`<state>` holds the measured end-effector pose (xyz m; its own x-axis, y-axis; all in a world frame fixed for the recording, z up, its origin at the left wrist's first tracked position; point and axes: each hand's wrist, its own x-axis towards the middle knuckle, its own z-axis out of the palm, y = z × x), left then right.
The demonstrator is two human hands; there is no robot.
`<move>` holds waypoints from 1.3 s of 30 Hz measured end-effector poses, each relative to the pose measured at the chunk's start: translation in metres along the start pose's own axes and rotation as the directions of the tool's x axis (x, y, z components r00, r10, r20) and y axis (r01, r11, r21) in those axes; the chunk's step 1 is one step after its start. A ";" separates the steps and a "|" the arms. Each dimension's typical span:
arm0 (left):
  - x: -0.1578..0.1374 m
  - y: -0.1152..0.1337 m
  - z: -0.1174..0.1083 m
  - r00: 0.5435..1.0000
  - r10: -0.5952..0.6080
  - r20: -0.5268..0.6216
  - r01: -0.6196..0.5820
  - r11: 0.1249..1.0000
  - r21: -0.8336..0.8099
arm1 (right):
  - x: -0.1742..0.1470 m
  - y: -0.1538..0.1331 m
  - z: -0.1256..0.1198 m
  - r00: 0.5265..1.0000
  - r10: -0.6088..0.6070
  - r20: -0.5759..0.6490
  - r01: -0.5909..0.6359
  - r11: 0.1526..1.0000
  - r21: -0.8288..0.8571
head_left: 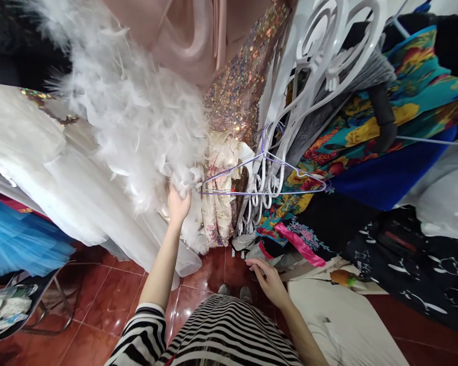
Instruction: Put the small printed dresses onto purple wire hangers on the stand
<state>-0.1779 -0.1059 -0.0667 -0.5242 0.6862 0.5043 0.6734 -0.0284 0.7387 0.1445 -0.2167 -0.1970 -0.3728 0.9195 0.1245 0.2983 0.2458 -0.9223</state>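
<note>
Your left hand (178, 203) is raised and closed into the white feather trim (137, 117) of a hanging white gown (61, 173), gripping a tuft. Just right of it hang a pale floral garment (217, 203) and a purple wire hanger (263, 173) (empty, hooked among white scrolled hangers (320, 56)). Your right hand (269, 279) sits lower, fingers loosely curled and holding nothing, touching the heap of clothes by a pink ribbon (299, 244). Beyond it crowd floral fabric (366, 127) and black printed cloth (412, 269). A blue tulle skirt (19, 239) lies far left of your left hand, over the red tiled floor (99, 305).

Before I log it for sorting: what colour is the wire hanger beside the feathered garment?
Pale purple. The wire hanger shows best in the head view, the only view.
</note>
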 end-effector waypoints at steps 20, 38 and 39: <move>0.003 -0.049 -0.023 0.988 -0.068 0.142 0.081 0.993 -0.084 | 0.001 0.014 -0.019 0.989 0.043 0.140 -0.048 0.998 0.029; -0.080 -0.051 -0.008 0.957 -0.107 0.271 0.006 0.937 0.349 | -0.022 0.035 -0.034 0.985 0.084 0.151 -0.091 0.995 0.039; -0.083 -0.051 -0.010 0.926 -0.158 0.343 0.005 0.914 0.407 | -0.022 0.035 -0.034 0.985 0.080 0.154 -0.087 0.995 0.038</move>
<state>-0.1737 -0.1686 -0.1422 -0.4125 0.8895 0.1967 0.8247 0.2729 0.4954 0.1935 -0.2181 -0.2193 -0.4783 0.8782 -0.0078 0.2959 0.1528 -0.9429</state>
